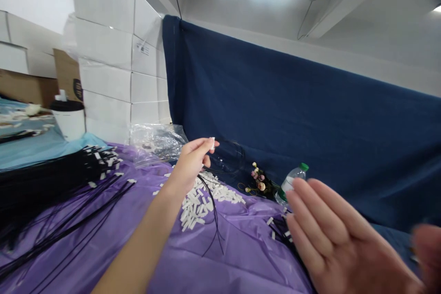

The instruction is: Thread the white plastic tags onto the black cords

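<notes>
Purple, glossy sheeting (255, 248) beneath; right hand (341, 239) open, fingers straight, nothing visibly held; left hand (191, 161) in a thumb-and-finger pinch; heaped white oblong tabs (196, 207) near the sheeting's far edge; slender black cords (214, 202) below the left hand, grip unclear; small white tab (212, 144) in the pinch, probably light, stiff, best held by its flat sides.

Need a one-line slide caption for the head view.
Left hand pinching a small white piece near a pile of white pieces on a purple cover; right hand open, palm showing.
</notes>
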{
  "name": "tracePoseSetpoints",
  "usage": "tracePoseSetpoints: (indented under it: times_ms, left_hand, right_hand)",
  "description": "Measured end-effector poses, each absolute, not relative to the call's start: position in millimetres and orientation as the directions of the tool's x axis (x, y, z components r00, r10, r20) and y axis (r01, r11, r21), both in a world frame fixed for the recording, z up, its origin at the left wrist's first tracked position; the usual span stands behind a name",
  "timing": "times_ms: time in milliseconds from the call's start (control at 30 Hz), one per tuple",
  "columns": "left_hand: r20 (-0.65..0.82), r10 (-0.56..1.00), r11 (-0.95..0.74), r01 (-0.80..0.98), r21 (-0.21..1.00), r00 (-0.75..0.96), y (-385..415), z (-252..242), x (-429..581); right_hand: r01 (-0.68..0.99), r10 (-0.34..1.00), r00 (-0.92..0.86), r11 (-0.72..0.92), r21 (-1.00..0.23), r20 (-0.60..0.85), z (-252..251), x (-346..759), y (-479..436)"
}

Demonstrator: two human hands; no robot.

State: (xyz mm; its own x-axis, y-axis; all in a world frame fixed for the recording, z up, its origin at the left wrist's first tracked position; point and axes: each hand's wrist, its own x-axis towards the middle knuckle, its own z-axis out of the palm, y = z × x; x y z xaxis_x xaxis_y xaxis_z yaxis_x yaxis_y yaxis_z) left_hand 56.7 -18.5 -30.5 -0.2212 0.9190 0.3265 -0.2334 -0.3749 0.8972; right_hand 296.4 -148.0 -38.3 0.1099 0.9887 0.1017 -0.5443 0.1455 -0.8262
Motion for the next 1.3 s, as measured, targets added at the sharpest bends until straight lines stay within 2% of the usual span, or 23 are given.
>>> tracePoseSetpoints:
  times_ms: [100,200,500,600,700,833,933,1033,1133,1200,1300]
  left_hand:
    - [0.321,0.920,-0.370,-0.231,0.900,-0.226,-18,-30,56]
    - [0.324,0.918,-0.373,-0.223,0.901,-0.227,-20,-28,57]
    - [0.336,0.920,-0.379,-0.249,0.891,-0.200,-24,-26,61]
    - [0.332,0.923,-0.375,-0.258,0.890,-0.195,-25,-26,62]
    - [0.302,0.933,-0.350,-0.298,0.888,-0.196,-25,-25,62]
    - [0.212,0.963,-0.265,-0.443,0.857,-0.166,-26,-21,62]
    - [0.138,0.985,-0.174,-0.617,0.768,-0.106,-27,-17,63]
    - [0.116,0.993,-0.090,-0.751,0.654,-0.018,-28,-14,64]
    - [0.157,0.988,-0.085,-0.812,0.577,0.007,-28,-15,65]
    - [0.172,0.985,-0.098,-0.829,0.550,-0.002,-28,-16,66]
    - [0.180,0.983,-0.135,-0.835,0.534,-0.044,-29,-16,67]
  right_hand:
    - [-0.622,0.970,-0.206,-0.030,-0.782,0.127,-12,272,-131]
    - [-0.666,0.941,-0.285,-0.057,-0.743,0.183,-5,253,-111]
    - [-0.664,0.931,-0.349,-0.163,-0.730,0.110,-15,240,-85]
    - [-0.634,0.956,-0.287,-0.139,-0.761,0.065,-16,234,-81]
    - [-0.569,0.984,-0.161,-0.025,-0.822,0.082,-25,228,-74]
    - [-0.393,0.976,0.041,0.212,-0.895,0.213,-40,216,-72]
    - [-0.102,0.907,0.124,0.415,-0.904,0.402,-45,206,-77]
    - [0.239,0.833,-0.004,0.538,-0.808,0.553,-44,199,-84]
    - [0.494,0.748,-0.073,0.602,-0.627,0.660,-43,196,-85]
    - [0.534,0.709,-0.101,0.630,-0.564,0.697,-43,196,-82]
    - [0.510,0.705,-0.139,0.653,-0.560,0.696,-45,197,-79]
